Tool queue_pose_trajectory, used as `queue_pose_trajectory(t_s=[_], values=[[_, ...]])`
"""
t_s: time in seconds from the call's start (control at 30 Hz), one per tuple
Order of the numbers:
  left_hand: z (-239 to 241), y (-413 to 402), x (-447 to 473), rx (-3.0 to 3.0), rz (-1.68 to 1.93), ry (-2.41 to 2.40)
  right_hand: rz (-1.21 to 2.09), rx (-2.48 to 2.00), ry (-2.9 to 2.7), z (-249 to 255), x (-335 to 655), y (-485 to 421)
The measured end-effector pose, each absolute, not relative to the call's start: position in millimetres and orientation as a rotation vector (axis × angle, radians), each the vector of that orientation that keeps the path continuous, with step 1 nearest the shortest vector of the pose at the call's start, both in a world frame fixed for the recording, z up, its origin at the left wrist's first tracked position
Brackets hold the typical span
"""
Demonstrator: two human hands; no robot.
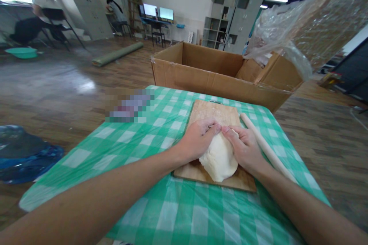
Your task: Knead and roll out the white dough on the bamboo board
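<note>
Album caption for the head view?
Left hand and right hand grip pale dough over a wooden board, rolling pin alongside.

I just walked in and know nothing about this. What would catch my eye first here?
Probably the pale dough, held near its far edge by the left hand and right hand over a wooden board. Around it spreads a bright green-and-white checked tablecloth. Just beyond sits a big open cardboard box, with shiny clear plastic at its right end.

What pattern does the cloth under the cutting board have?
Green and white checks; the tablecloth shows best in the head view.
</note>
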State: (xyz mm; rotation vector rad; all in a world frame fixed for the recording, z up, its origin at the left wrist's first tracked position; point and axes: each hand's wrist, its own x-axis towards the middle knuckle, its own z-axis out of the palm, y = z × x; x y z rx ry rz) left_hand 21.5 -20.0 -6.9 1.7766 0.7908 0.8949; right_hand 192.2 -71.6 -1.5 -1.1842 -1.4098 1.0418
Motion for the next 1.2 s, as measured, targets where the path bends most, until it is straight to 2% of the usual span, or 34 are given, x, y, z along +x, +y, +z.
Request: queue_pose_trajectory(t_s=[0.33, 0.67, 0.97, 1.2], values=[[-1, -24, 19, 1.788, 0.906, 0.728, 1.202, -1.059, -1.359, -3, 193, -71], [-5, -23, 20, 1.559, 0.890, 0.662, 0.985, -1.094, -1.500, -2, 194, -70], [-11, -15, 24, 1.123, 0.805, 0.549, 0.841, -1.121, -1.254, -6, 201, -60], [-10, -15, 17, 1.309, 0.827, 0.643, 1.163, -1.082, -1.297, -12, 204, -57]])
